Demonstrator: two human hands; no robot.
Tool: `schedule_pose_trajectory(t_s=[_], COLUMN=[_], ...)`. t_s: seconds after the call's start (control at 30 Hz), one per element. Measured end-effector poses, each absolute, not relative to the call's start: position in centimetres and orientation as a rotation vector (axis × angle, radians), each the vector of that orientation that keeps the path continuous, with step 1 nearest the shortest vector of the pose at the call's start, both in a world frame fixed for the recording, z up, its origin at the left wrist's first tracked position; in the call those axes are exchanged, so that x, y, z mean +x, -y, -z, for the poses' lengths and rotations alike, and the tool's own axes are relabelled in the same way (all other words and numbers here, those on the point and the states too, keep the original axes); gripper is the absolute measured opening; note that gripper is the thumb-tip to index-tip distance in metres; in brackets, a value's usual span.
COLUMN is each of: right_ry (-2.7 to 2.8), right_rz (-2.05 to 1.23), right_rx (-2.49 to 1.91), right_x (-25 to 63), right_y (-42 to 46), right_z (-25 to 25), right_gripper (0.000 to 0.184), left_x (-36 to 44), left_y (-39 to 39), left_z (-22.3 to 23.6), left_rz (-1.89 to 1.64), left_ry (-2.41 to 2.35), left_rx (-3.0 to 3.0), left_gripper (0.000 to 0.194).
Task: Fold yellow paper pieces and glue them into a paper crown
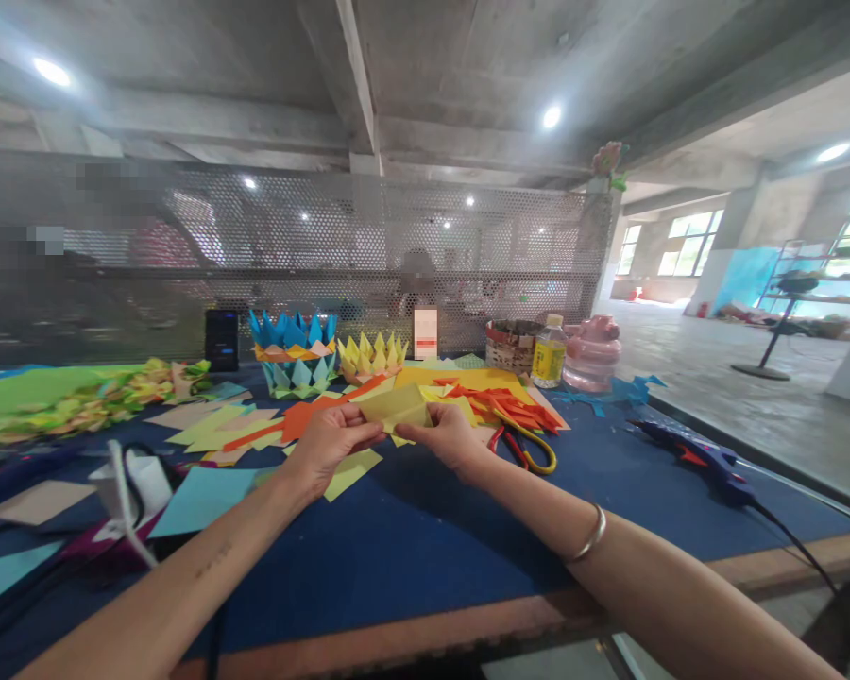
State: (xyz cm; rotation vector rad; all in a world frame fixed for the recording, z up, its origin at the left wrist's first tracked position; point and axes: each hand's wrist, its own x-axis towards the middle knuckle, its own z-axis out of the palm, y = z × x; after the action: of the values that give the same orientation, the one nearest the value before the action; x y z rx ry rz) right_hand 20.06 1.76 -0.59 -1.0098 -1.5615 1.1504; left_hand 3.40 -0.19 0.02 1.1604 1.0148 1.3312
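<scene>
Two hands (330,442), one held yellow paper (397,406), one bangle (595,535), one bottle (548,353), one pink jug (592,357)

Right forearm (538,505) has plain shiny silver bangle (599,531); left forearm (237,538), across from the bangle, has small dark marks (213,562).

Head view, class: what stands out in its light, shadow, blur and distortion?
Head view: ceiling light glares with a halo, windows are washed out. Head view: soft shadow on the blue tabletop, near the right forearm. Head view: blurred detail behind the mesh screen, pixelated patches at left. Head view: edges look stretched.
</scene>
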Motion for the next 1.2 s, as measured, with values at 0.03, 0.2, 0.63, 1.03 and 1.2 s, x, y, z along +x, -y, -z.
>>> schedule_pose_trajectory(t_s=[0.03,0.2,0.63,1.03,1.2], right_ry=[1.582,1.584,1.55,1.574,1.574], right_rz=[-1.119,-1.075,-1.116,-1.069,-1.085], right_rx=[-1.014,-1.046,-0.956,-1.04,-1.025], right_x=[20.08,20.08,19.9,19.82,19.8], right_y=[-1.81,-1.75,-1.85,-1.54,-1.38], right_z=[0.66,0.67,0.9,0.88,0.71], right_gripper=[0.021,0.021,0.025,0.025,0.022], left_x=[3.38,3.19,3.03,3.03,3.03], left_y=[0.16,0.04,-0.09,-0.21,-0.23], left_z=[0.0,-0.01,0.14,0.27,0.25], left_rz=[-1.332,-1.289,-1.196,-1.203,-1.202], left_ry=[-1.022,-0.986,-1.023,-1.026,-1.023], left_rx=[1.16,1.162,1.091,1.079,1.073], left_gripper=[0.034,0.036,0.01,0.01,0.01])
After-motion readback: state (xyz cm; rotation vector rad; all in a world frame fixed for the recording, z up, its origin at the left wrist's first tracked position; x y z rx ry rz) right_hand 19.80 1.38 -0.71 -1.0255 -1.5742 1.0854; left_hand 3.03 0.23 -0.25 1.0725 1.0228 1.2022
